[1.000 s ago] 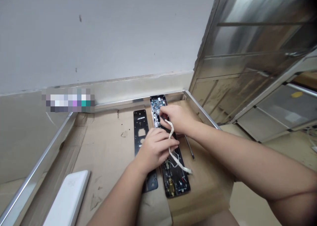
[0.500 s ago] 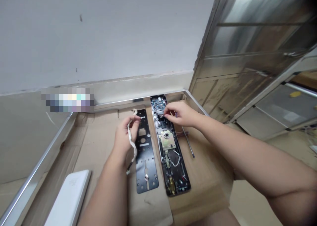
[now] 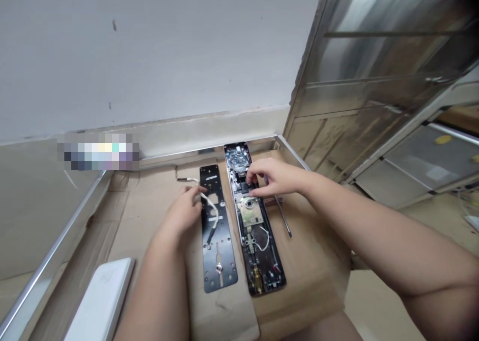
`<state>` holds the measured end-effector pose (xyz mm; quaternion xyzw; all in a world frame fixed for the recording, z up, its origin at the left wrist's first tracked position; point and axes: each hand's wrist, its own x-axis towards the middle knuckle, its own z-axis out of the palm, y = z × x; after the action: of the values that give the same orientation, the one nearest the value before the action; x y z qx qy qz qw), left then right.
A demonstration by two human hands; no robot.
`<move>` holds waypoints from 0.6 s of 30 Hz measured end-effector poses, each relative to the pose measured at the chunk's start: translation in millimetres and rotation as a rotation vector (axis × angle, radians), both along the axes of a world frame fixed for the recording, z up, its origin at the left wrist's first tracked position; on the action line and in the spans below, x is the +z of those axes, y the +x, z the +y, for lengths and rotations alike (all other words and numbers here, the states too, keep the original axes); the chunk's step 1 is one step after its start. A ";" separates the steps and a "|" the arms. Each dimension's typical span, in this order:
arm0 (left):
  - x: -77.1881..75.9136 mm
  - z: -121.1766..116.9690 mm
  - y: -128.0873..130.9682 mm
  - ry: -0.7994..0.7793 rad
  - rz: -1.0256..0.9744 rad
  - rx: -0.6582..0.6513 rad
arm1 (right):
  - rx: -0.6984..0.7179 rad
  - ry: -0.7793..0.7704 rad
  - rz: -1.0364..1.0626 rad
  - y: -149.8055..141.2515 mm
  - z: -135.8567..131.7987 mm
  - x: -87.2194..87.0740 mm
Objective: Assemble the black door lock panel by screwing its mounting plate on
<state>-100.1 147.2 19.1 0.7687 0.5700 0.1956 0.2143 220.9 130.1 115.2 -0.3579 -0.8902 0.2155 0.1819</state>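
Note:
A black metal mounting plate (image 3: 219, 251) with cut-outs lies on brown cardboard, next to a longer black door-lock body (image 3: 264, 266). The lock body has an exposed circuit board (image 3: 235, 159) at its far end and a square metal plate (image 3: 249, 211) at its middle. My left hand (image 3: 181, 214) rests at the mounting plate's left edge, its fingers pinching a white cable (image 3: 211, 206) that crosses the plate. My right hand (image 3: 273, 177) reaches over the lock body, with its fingertips near the square metal plate. A thin screwdriver (image 3: 283, 219) lies just beyond my right wrist, its handle partly hidden by the hand.
A white flat slab (image 3: 101, 301) lies at the near left on the cardboard sheet (image 3: 149, 231). A metal-edged frame (image 3: 75, 206) runs along the left, a pale wall stands ahead, and a stainless steel panel (image 3: 366, 67) rises at the right.
The white cable has dropped from hanging in my left hand to lying across the mounting plate. My left hand has moved down and left, and my right hand has moved slightly toward the square plate.

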 end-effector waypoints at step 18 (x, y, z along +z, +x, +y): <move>32.0 -18.9 37.5 0.033 -0.760 -0.044 | 0.134 0.116 -0.184 -19.4 -15.0 -3.2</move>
<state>-62.6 128.3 51.1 0.6569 0.4299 0.4711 0.4021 201.6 115.1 111.9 -0.3050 -0.9359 0.1416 0.1049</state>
